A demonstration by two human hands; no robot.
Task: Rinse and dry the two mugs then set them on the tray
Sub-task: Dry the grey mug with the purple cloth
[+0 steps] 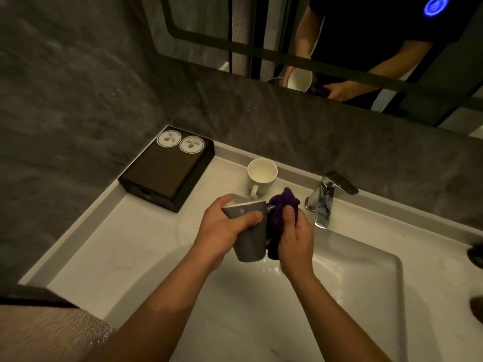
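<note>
Head view: over the basin (366, 296), the left hand (222, 231) wraps its fingers closed around the grey mug (251, 239) while the right hand (295, 239) pinches a purple cloth (281, 212) against its handle side (drying, I judge). Behind them on the counter (104, 244), the white mug (262, 176) waits upright; nearer the back-left corner the dark tray (167, 168) holds no mug.

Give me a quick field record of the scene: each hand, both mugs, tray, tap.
left hand: grips grey mug, tilted over the sink
right hand: presses purple cloth against the mug's side
white mug: upright on the counter, behind the hands
tray: dark, back left, holds two round coasters, no mugs
tap: no water seen running
</note>
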